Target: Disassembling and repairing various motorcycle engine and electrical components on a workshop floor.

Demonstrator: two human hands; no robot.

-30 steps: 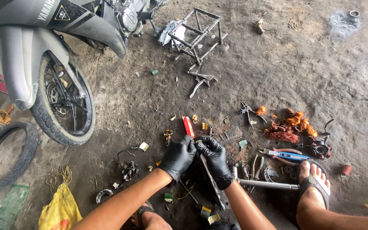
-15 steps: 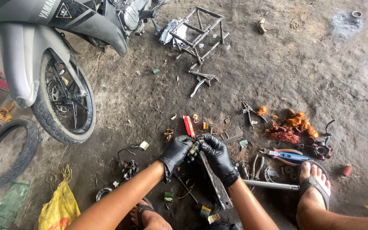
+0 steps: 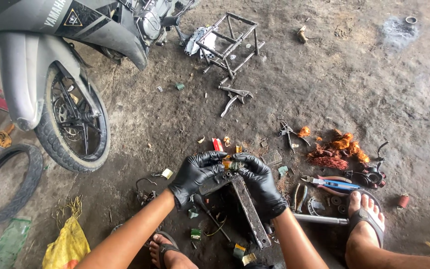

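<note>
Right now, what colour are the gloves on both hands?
Black, on the left hand and right hand; head view.

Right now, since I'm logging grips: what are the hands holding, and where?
Both gloved hands, left and right, pinch a small part at the top end of a metal bar; the exact grip is hidden.

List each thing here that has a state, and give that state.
Left hand: gloved, gripping the metal bar.
Right hand: gloved, pinching a small part at the bar's top.
Motorcycle: parked, front wheel on ground.
Loose tyre: lying flat.
Locking pliers: lying open.
</note>
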